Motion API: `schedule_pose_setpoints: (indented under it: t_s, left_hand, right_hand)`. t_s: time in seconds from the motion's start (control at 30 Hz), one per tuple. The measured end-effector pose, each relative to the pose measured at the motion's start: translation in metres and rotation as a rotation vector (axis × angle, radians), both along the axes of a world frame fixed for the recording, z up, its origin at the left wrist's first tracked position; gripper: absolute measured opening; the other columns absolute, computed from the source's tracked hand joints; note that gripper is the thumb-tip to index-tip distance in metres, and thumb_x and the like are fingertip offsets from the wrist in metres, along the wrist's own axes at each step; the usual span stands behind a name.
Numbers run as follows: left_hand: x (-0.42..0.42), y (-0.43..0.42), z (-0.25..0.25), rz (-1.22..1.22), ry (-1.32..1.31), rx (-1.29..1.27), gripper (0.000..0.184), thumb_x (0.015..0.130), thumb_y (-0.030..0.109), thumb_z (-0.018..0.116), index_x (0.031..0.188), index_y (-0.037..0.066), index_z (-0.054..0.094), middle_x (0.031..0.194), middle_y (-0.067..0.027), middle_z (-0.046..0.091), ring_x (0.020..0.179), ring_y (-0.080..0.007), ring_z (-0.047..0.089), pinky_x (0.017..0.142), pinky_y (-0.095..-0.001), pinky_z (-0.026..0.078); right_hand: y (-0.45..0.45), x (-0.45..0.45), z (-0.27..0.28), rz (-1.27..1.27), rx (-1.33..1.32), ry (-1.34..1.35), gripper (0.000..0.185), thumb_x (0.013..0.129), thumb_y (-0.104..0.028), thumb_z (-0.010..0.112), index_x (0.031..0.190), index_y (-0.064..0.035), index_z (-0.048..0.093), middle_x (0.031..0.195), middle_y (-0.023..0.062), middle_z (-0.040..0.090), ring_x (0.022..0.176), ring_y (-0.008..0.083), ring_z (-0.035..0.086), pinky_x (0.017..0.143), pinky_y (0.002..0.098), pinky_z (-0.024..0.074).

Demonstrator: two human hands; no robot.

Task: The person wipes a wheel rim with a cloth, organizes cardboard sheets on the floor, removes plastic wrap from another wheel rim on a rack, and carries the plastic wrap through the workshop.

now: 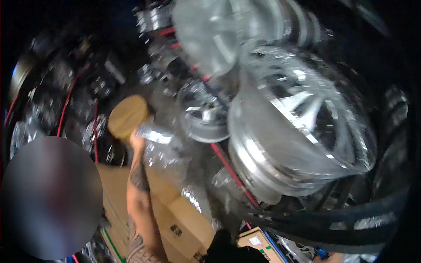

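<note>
My left hand, at the end of an outstretched tattooed forearm, is closed at the lower edge of a round tan disc-shaped object. Blur hides the exact kind of this object. A shiny clear strip with a bright patch lies right beside the fingers, and crumpled clear plastic spreads below it. Under the forearm are brown cardboard flaps with small dark printed marks. At the bottom right edge, a skin-toned patch may be part of my right hand; its fingers are not visible.
Large silver wheel rims, partly wrapped in clear film, fill the right side. A smaller rim sits near the middle. Red straps or rails cross the floor. A cardboard box stands at the bottom. A blurred oval covers the lower left.
</note>
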State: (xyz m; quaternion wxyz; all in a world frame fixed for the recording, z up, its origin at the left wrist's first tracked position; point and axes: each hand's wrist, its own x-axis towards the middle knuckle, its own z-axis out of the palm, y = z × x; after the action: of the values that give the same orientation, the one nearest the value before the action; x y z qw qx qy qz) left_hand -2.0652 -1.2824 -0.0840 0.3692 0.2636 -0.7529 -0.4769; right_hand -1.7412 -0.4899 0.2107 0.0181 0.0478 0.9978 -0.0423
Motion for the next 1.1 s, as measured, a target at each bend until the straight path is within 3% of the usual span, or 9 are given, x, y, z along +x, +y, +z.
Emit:
schedule_pose_setpoints:
  t_s: [0.07, 0.27, 0.33, 0.4, 0.43, 0.83, 0.97, 1.03, 1.1]
  left_hand:
    - [0.007, 0.019, 0.013, 0.028, -0.046, -0.151, 0.024, 0.081, 0.009, 0.067, 0.103, 0.000, 0.069, 0.094, -0.0144, 0.073, 0.087, -0.0213, 0.068, 0.080, -0.0346, 0.051]
    - [0.004, 0.051, -0.002, 0.081, -0.082, -0.207, 0.027, 0.081, 0.011, 0.065, 0.106, -0.001, 0.069, 0.092, -0.0188, 0.072, 0.086, -0.0299, 0.068, 0.081, -0.0384, 0.051]
    - [-0.015, 0.018, -0.066, 0.158, -0.132, -0.293, 0.030, 0.081, 0.010, 0.065, 0.109, -0.001, 0.068, 0.096, -0.0199, 0.072, 0.089, -0.0319, 0.069, 0.081, -0.0399, 0.051]
    - [-0.003, 0.050, -0.045, 0.138, -0.115, -0.155, 0.034, 0.080, 0.010, 0.065, 0.112, -0.001, 0.067, 0.098, -0.0208, 0.072, 0.091, -0.0324, 0.069, 0.082, -0.0411, 0.051]
    - [0.001, 0.057, -0.042, 0.136, -0.134, -0.118, 0.034, 0.080, 0.009, 0.065, 0.112, -0.001, 0.067, 0.099, -0.0208, 0.072, 0.091, -0.0323, 0.069, 0.082, -0.0411, 0.051]
    - [0.030, 0.078, -0.056, 0.161, -0.235, 0.007, 0.040, 0.080, 0.006, 0.065, 0.119, 0.001, 0.066, 0.110, -0.0174, 0.071, 0.101, -0.0324, 0.067, 0.091, -0.0407, 0.049]
    - [0.038, 0.069, -0.045, 0.157, -0.348, -0.047, 0.039, 0.086, 0.017, 0.064, 0.123, 0.003, 0.064, 0.115, -0.0152, 0.069, 0.106, -0.0294, 0.065, 0.092, -0.0386, 0.049]
    - [0.034, 0.045, -0.055, 0.173, -0.342, -0.127, 0.036, 0.087, 0.015, 0.061, 0.122, 0.007, 0.065, 0.113, -0.0163, 0.069, 0.104, -0.0319, 0.066, 0.089, -0.0402, 0.050]
    - [0.047, 0.060, 0.004, 0.211, -0.357, -0.078, 0.033, 0.084, 0.011, 0.059, 0.117, 0.008, 0.066, 0.108, -0.0167, 0.070, 0.100, -0.0333, 0.066, 0.088, -0.0394, 0.049]
  right_hand:
    - [0.000, 0.003, 0.003, 0.026, -0.020, 0.016, 0.053, 0.066, -0.028, 0.075, 0.113, -0.0037, 0.067, 0.110, 0.0242, 0.067, 0.105, 0.0430, 0.061, 0.092, 0.0455, 0.0481]
    - [0.000, 0.004, 0.003, 0.047, -0.111, 0.111, 0.051, 0.062, -0.031, 0.076, 0.108, -0.0105, 0.069, 0.112, 0.0231, 0.065, 0.107, 0.0433, 0.059, 0.094, 0.0485, 0.0459]
    - [-0.005, 0.000, 0.008, 0.090, -0.200, 0.168, 0.049, 0.062, -0.027, 0.075, 0.107, -0.0084, 0.070, 0.112, 0.0220, 0.066, 0.106, 0.0416, 0.060, 0.093, 0.0462, 0.0459]
    - [-0.012, -0.003, 0.013, 0.125, -0.345, 0.227, 0.046, 0.062, -0.016, 0.071, 0.107, -0.0036, 0.070, 0.112, 0.0192, 0.066, 0.104, 0.0403, 0.060, 0.090, 0.0417, 0.0470]
    - [-0.014, -0.002, 0.008, 0.091, -0.117, 0.273, 0.049, 0.049, -0.021, 0.070, 0.098, -0.0147, 0.074, 0.108, 0.0114, 0.067, 0.103, 0.0363, 0.060, 0.088, 0.0415, 0.0471]
    - [-0.019, -0.008, 0.025, 0.021, -0.375, 0.239, 0.051, 0.050, -0.012, 0.074, 0.101, -0.0112, 0.072, 0.109, 0.0132, 0.067, 0.103, 0.0326, 0.062, 0.091, 0.0374, 0.0475]
    - [0.014, 0.018, 0.020, 0.127, -0.334, 0.125, 0.049, 0.066, -0.011, 0.071, 0.111, 0.0059, 0.061, 0.097, 0.0132, 0.065, 0.082, 0.0242, 0.062, 0.078, 0.0373, 0.0506]
    - [0.046, 0.054, -0.001, 0.078, -0.524, 0.322, 0.054, 0.078, -0.024, 0.069, 0.116, 0.0126, 0.057, 0.095, 0.0184, 0.065, 0.075, 0.0264, 0.063, 0.072, 0.0399, 0.0522]
    - [0.049, 0.048, 0.002, 0.209, -0.796, 0.431, 0.054, 0.081, -0.028, 0.067, 0.117, 0.0114, 0.058, 0.098, 0.0188, 0.066, 0.079, 0.0276, 0.064, 0.075, 0.0401, 0.0521]
